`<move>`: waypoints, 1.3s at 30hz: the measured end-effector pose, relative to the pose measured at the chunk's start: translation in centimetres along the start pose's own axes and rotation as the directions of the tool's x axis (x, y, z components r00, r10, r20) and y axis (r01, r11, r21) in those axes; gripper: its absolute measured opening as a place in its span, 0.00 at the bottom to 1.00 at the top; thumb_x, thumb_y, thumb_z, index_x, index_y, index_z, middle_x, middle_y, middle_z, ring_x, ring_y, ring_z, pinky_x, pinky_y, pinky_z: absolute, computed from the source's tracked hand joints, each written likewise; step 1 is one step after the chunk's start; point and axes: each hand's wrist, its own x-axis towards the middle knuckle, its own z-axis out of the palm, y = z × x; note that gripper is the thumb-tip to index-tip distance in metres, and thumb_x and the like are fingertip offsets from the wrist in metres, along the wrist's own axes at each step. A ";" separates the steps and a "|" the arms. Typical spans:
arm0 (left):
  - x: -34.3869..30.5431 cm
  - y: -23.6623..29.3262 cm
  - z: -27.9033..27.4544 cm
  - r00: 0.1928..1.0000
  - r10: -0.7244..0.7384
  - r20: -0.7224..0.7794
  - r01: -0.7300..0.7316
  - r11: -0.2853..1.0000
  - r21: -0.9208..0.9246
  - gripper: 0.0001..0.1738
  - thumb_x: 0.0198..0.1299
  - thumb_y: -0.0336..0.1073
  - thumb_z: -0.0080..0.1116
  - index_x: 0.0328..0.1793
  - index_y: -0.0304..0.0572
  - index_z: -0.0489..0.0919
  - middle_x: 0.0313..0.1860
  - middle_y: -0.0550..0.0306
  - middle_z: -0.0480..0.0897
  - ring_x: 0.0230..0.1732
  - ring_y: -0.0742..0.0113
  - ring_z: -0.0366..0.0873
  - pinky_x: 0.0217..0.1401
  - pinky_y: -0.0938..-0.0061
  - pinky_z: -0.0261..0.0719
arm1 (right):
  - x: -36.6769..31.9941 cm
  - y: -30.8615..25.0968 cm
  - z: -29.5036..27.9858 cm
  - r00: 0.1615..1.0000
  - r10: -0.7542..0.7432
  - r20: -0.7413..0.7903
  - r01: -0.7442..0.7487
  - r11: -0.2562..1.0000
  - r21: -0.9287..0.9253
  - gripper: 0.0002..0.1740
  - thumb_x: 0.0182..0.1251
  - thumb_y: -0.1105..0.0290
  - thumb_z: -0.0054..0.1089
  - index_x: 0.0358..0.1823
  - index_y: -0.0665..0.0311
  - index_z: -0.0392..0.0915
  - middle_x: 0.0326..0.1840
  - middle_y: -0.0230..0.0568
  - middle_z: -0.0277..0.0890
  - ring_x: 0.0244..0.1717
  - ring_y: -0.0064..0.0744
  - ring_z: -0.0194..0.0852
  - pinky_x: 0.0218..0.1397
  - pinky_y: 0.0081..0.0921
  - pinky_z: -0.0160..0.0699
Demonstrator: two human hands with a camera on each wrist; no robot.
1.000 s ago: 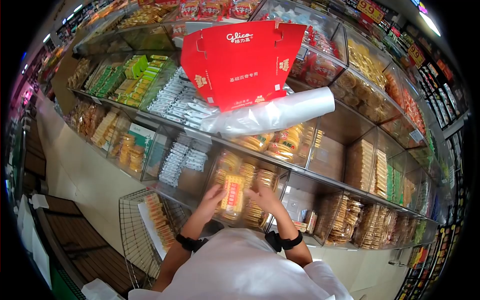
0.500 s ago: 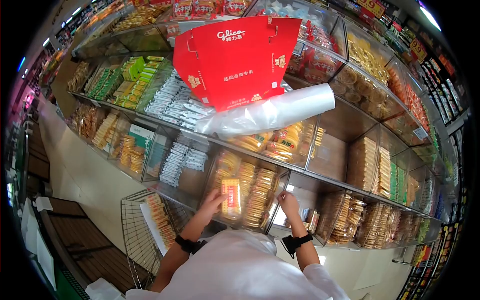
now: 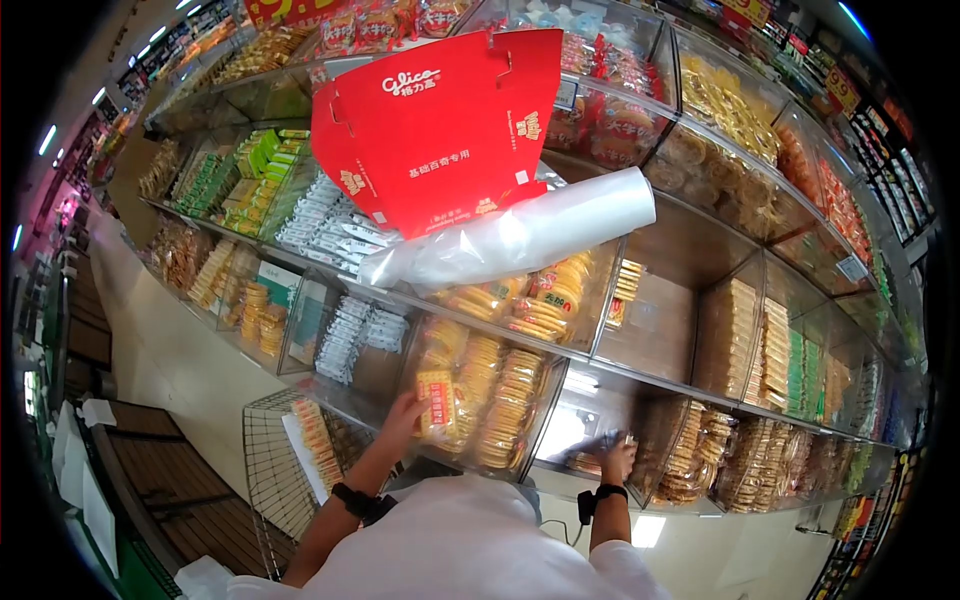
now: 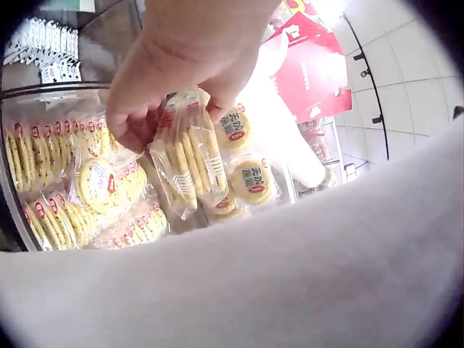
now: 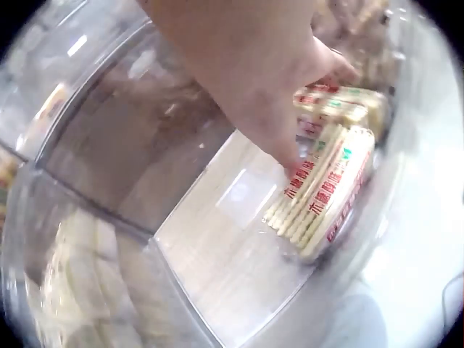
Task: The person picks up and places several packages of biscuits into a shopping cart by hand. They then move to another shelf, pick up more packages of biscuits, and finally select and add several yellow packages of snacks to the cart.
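Fingers of raised left hand (image 3: 405, 412) curled round clear plastic pack of round yellow biscuits (image 4: 185, 163); right hand (image 3: 617, 462) reached down w/ straight fingertips (image 5: 288, 156) touching red-lettered cracker packs (image 5: 326, 196).

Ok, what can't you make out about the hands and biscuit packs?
- Right wrist view: the right hand covers its own fingertips, so its grip on the stacked packs is unclear.
- Head view: blur and glare smear that hand.
- Left wrist view: the pack in the left hand has unreadable print; a white shirt hides everything below.
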 end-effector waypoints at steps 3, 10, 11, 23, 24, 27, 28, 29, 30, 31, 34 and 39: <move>0.1 0.1 0.3 0.998 -0.023 -0.055 0.026 0.998 0.055 0.22 0.53 0.42 0.56 0.51 0.36 0.69 0.41 0.58 0.75 0.40 0.71 0.74 0.39 0.76 0.73 | 1.1 0.0 0.8 0.991 0.137 -0.002 -0.137 0.990 0.023 0.47 0.33 0.48 0.71 0.58 0.55 0.60 0.64 0.51 0.50 0.61 0.55 0.53 0.50 0.48 0.67; 0.3 0.1 0.4 0.994 -0.049 -0.099 0.061 0.991 0.118 0.25 0.53 0.43 0.57 0.52 0.35 0.67 0.40 0.56 0.75 0.38 0.70 0.75 0.39 0.75 0.73 | 4.3 0.3 7.7 0.985 0.125 -0.118 -0.137 0.985 -0.100 0.58 0.29 0.37 0.67 0.65 0.51 0.52 0.71 0.54 0.23 0.69 0.61 0.25 0.60 0.62 0.44; 0.2 0.2 0.5 0.993 -0.055 -0.107 0.068 0.990 0.123 0.25 0.53 0.44 0.57 0.52 0.35 0.67 0.39 0.56 0.75 0.37 0.70 0.75 0.38 0.75 0.73 | 5.6 1.0 10.0 0.982 0.078 -0.174 -0.106 0.982 -0.157 0.60 0.29 0.36 0.66 0.66 0.51 0.50 0.71 0.55 0.18 0.70 0.61 0.20 0.62 0.62 0.41; -1.2 2.4 2.1 0.998 -0.045 -0.041 0.050 0.987 0.151 0.18 0.57 0.43 0.51 0.46 0.36 0.72 0.34 0.59 0.77 0.32 0.74 0.76 0.34 0.79 0.72 | 1.9 -0.5 4.4 0.866 0.073 0.495 0.228 0.823 -0.520 0.58 0.35 0.38 0.63 0.68 0.47 0.45 0.71 0.49 0.12 0.68 0.68 0.07 0.59 0.72 0.24; -1.1 2.4 2.1 0.998 -0.037 -0.052 0.044 0.988 0.149 0.17 0.58 0.42 0.50 0.45 0.36 0.73 0.34 0.59 0.78 0.32 0.74 0.76 0.34 0.79 0.72 | 2.2 -0.4 4.6 0.870 0.074 0.487 0.226 0.817 -0.530 0.57 0.35 0.38 0.63 0.68 0.47 0.46 0.71 0.49 0.13 0.67 0.68 0.07 0.59 0.72 0.24; -1.1 2.5 2.0 0.999 -0.012 -0.049 0.019 0.991 0.134 0.16 0.58 0.41 0.50 0.46 0.36 0.73 0.34 0.60 0.78 0.32 0.75 0.76 0.35 0.79 0.73 | 2.4 -0.6 4.9 0.886 0.067 0.459 0.218 0.814 -0.539 0.56 0.37 0.39 0.63 0.68 0.48 0.47 0.72 0.47 0.13 0.67 0.68 0.07 0.58 0.73 0.23; -1.2 2.5 1.9 0.999 -0.006 -0.042 0.011 0.992 0.127 0.17 0.58 0.41 0.50 0.46 0.36 0.73 0.34 0.60 0.78 0.32 0.74 0.76 0.35 0.79 0.73 | 2.2 -0.8 4.7 0.888 0.074 0.454 0.211 0.811 -0.545 0.52 0.41 0.41 0.61 0.67 0.48 0.48 0.72 0.46 0.16 0.68 0.67 0.07 0.58 0.73 0.23; -1.3 2.7 1.9 0.999 -0.007 -0.042 0.012 0.993 0.121 0.17 0.58 0.41 0.50 0.46 0.35 0.73 0.35 0.59 0.78 0.33 0.74 0.76 0.36 0.79 0.73 | 2.1 -1.0 4.5 0.890 0.081 0.449 0.204 0.809 -0.551 0.48 0.44 0.43 0.59 0.67 0.48 0.50 0.72 0.44 0.18 0.68 0.67 0.07 0.58 0.73 0.23; -1.4 2.9 1.9 0.999 -0.009 -0.042 0.014 0.993 0.115 0.17 0.58 0.40 0.50 0.46 0.35 0.73 0.35 0.59 0.78 0.33 0.74 0.76 0.36 0.79 0.73 | 1.6 -1.5 3.8 0.892 0.087 0.443 0.198 0.807 -0.557 0.44 0.48 0.45 0.57 0.66 0.48 0.52 0.73 0.42 0.20 0.68 0.66 0.07 0.58 0.73 0.23; -1.5 3.1 1.9 0.999 -0.011 -0.043 0.015 0.994 0.108 0.17 0.58 0.40 0.50 0.46 0.35 0.73 0.35 0.59 0.78 0.34 0.73 0.76 0.36 0.79 0.73 | 0.8 -2.1 2.5 0.891 0.074 0.449 0.189 0.838 -0.513 0.40 0.51 0.46 0.53 0.66 0.48 0.53 0.73 0.42 0.23 0.69 0.65 0.09 0.58 0.72 0.23; -0.9 2.0 1.1 0.997 -0.016 -0.076 0.021 0.997 0.072 0.17 0.57 0.40 0.51 0.47 0.34 0.72 0.37 0.57 0.77 0.36 0.71 0.76 0.38 0.77 0.73 | 0.7 -2.0 1.7 0.915 0.021 0.403 0.146 0.914 -0.378 0.36 0.52 0.46 0.50 0.64 0.45 0.57 0.72 0.43 0.31 0.70 0.62 0.14 0.61 0.68 0.27; -0.2 0.8 0.3 0.996 0.020 -0.092 -0.018 1.000 0.016 0.18 0.57 0.41 0.53 0.47 0.33 0.71 0.39 0.54 0.76 0.39 0.69 0.75 0.42 0.74 0.73 | 0.5 -0.9 1.9 0.976 -0.071 0.208 0.119 0.967 -0.225 0.28 0.59 0.50 0.39 0.60 0.49 0.64 0.70 0.43 0.43 0.70 0.58 0.25 0.66 0.57 0.28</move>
